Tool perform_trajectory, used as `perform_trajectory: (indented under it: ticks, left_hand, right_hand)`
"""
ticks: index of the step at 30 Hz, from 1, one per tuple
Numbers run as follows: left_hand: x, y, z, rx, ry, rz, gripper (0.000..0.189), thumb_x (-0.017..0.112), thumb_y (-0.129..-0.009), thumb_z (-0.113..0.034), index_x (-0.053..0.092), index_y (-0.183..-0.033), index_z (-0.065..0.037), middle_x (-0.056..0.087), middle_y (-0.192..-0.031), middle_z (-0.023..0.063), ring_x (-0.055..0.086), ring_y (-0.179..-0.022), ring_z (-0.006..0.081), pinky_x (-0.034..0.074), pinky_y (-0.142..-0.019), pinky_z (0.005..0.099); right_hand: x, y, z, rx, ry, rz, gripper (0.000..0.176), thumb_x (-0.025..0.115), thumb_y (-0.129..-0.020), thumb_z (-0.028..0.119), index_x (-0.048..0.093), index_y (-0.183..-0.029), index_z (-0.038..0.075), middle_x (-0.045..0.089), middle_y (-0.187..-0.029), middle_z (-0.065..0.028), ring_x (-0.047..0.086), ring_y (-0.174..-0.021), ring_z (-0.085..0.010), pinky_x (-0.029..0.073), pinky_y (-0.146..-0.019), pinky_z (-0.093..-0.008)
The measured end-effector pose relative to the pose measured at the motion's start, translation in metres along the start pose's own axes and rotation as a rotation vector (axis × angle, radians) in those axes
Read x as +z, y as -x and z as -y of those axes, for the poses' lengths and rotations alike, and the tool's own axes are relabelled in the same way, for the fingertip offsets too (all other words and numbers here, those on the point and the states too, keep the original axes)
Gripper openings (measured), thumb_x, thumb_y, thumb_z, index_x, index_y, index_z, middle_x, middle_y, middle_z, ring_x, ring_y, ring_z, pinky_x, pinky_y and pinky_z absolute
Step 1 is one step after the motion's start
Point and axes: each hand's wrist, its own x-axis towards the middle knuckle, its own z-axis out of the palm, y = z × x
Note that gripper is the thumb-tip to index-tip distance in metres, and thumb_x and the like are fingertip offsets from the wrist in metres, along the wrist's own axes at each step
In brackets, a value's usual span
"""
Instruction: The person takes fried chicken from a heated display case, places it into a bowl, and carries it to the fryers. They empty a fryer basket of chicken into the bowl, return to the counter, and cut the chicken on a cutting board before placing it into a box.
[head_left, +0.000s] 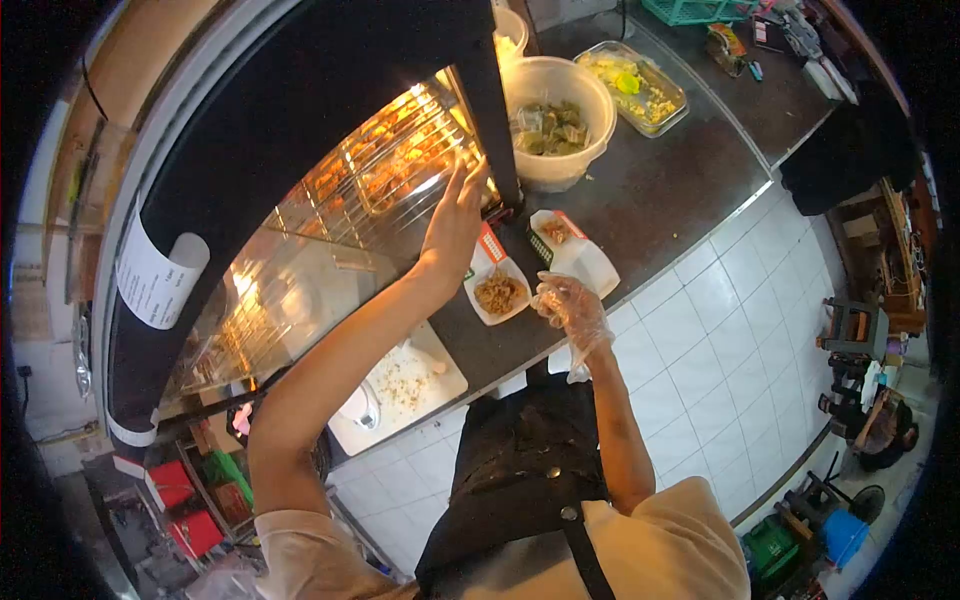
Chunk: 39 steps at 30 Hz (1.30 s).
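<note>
My left hand (458, 225) is bare and reaches up to the black edge of a lit glass food warmer (345, 175), its fingers stretched out against or just beside the frame. Wearing a clear plastic glove, my right hand (570, 308) has its fingers curled together over the counter's front edge; whatever is in them cannot be made out. Between the hands is a white paper food box (482, 312) with brown crumbly food (500, 293) in it. A second open paper box (592, 268), with a little reddish food, lies just beyond my right hand.
A white tub (558, 82) of green-wrapped pieces and a metal tray (668, 108) of yellow food stand farther back on the dark counter (665, 190). At the left lies a white cutting board (425, 395) with crumbs. A person (885, 425) is at the far right.
</note>
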Motion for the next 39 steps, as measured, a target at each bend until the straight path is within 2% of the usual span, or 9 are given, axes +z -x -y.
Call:
perform_trajectory:
  ticks: [3,7,8,14,21,24,28,32,39]
  left_hand:
    - [0.009,0.005,-0.008,0.014,0.033,-0.03,0.059,0.049,-0.091,-0.036,0.041,-0.144,-0.011,0.025,-0.156,0.008,0.009,-0.147,0.0252,0.005,-0.116,0.058]
    - [0.005,0.011,-0.008,-0.034,0.133,-0.078,0.054,0.052,-0.089,-0.029,0.048,-0.137,-0.006,0.044,-0.142,0.0081,0.035,-0.135,0.0255,0.01,-0.117,0.0544]
    - [0.013,0.015,-0.006,0.008,0.378,-0.082,0.047,0.054,-0.087,-0.023,0.055,-0.129,-0.002,0.053,-0.13,0.0073,0.045,-0.125,0.0242,0.012,-0.117,0.0532]
    - [0.028,0.059,0.0,-0.169,0.477,-0.24,0.048,0.057,-0.085,-0.028,0.059,-0.122,0.003,0.061,-0.121,0.011,0.046,-0.124,0.0255,0.014,-0.117,0.0523]
    - [0.05,0.089,0.011,-0.117,0.578,-0.061,0.048,0.051,-0.091,-0.031,0.058,-0.123,0.004,0.057,-0.128,0.0143,0.042,-0.127,0.0303,0.02,-0.116,0.047]
    - [0.064,0.109,0.01,-0.098,0.532,-0.011,0.052,0.052,-0.091,-0.031,0.052,-0.13,0.003,0.055,-0.13,0.0145,0.043,-0.127,0.0303,0.023,-0.116,0.0445]
    - [0.072,0.127,0.014,-0.096,0.55,0.071,0.054,0.053,-0.091,-0.031,0.049,-0.134,0.002,0.052,-0.134,0.0144,0.042,-0.127,0.0303,0.024,-0.115,0.044]
    - [0.094,0.156,0.004,-0.118,0.555,0.056,0.056,0.054,-0.09,-0.03,0.046,-0.136,0.002,0.05,-0.135,0.0147,0.04,-0.129,0.0313,0.022,-0.115,0.0457]
    - [0.111,0.192,0.0,-0.187,0.621,0.105,0.056,0.053,-0.09,-0.03,0.045,-0.137,0.0,0.046,-0.14,0.0145,0.033,-0.136,0.0316,0.019,-0.116,0.0483]
  right_hand:
    - [0.003,-0.002,-0.002,0.131,0.056,-0.05,0.029,0.062,-0.092,0.019,0.061,-0.118,0.005,0.066,-0.095,-0.0029,0.062,-0.075,-0.0087,0.048,-0.057,-0.0192]
    - [0.01,0.0,-0.007,0.088,0.013,-0.053,0.03,0.063,-0.092,0.02,0.062,-0.116,0.003,0.067,-0.094,-0.0027,0.061,-0.073,-0.0067,0.046,-0.055,-0.0181]
    - [0.009,0.003,-0.007,0.077,0.02,-0.062,0.03,0.063,-0.092,0.021,0.062,-0.116,0.003,0.067,-0.094,-0.003,0.061,-0.073,-0.0067,0.046,-0.056,-0.0182]
    - [0.02,-0.001,0.003,0.091,0.084,-0.029,0.028,0.061,-0.093,0.015,0.061,-0.119,0.004,0.065,-0.102,-0.0054,0.059,-0.082,-0.0082,0.049,-0.068,-0.0213]
    - [0.074,-0.048,0.029,-0.372,0.312,0.034,0.024,0.062,-0.091,0.011,0.063,-0.114,0.004,0.067,-0.099,-0.006,0.062,-0.084,-0.0132,0.05,-0.077,-0.026]
    - [0.117,-0.099,0.045,-0.989,0.804,0.099,0.028,0.059,-0.086,0.009,0.06,-0.113,0.002,0.066,-0.096,-0.014,0.065,-0.09,-0.0285,0.05,-0.085,-0.0354]
    - [0.194,-0.144,0.056,-1.32,1.06,0.209,0.038,0.054,-0.083,0.013,0.054,-0.117,-0.005,0.059,-0.113,-0.0242,0.059,-0.107,-0.0334,0.048,-0.094,-0.0384]
    - [0.271,-0.184,0.051,-1.115,1.082,0.286,0.039,0.055,-0.085,0.017,0.053,-0.118,-0.002,0.058,-0.117,-0.0204,0.057,-0.111,-0.0313,0.046,-0.097,-0.0383]
    - [0.386,-0.23,0.041,-1.001,1.552,0.348,0.035,0.05,-0.089,0.026,0.055,-0.117,0.005,0.059,-0.119,-0.0122,0.057,-0.112,-0.0244,0.046,-0.098,-0.0372]
